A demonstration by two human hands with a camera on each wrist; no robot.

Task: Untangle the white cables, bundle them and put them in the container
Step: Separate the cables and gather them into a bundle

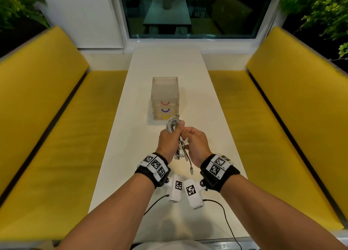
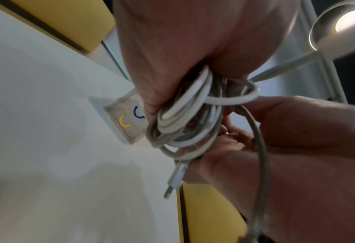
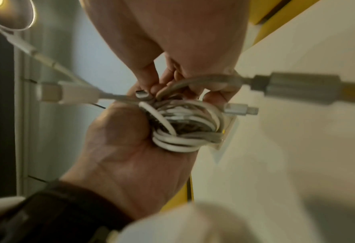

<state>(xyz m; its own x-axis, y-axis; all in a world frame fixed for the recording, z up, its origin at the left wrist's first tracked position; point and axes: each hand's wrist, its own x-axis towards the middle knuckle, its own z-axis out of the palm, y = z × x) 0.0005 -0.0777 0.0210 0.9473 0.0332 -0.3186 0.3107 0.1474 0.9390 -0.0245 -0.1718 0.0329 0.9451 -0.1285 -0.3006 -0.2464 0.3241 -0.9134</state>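
- The coiled bundle of white cables (image 1: 172, 126) is clenched in the left hand (image 1: 168, 141) above the white table (image 1: 211, 106), so loops stay gathered.
- A loose grey strand (image 3: 195, 80) is pinched by the right hand (image 1: 197, 143), apparently for wrapping.
- The translucent plastic drawer container (image 1: 164, 97) is left waiting just beyond.

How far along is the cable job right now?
Done: the cables are coiled into a bundle. In hand: the left hand grips the coil while the right hand holds a loose strand, with connector ends dangling. Left: tuck those ends in and put the bundle in the container, which stands on the table.
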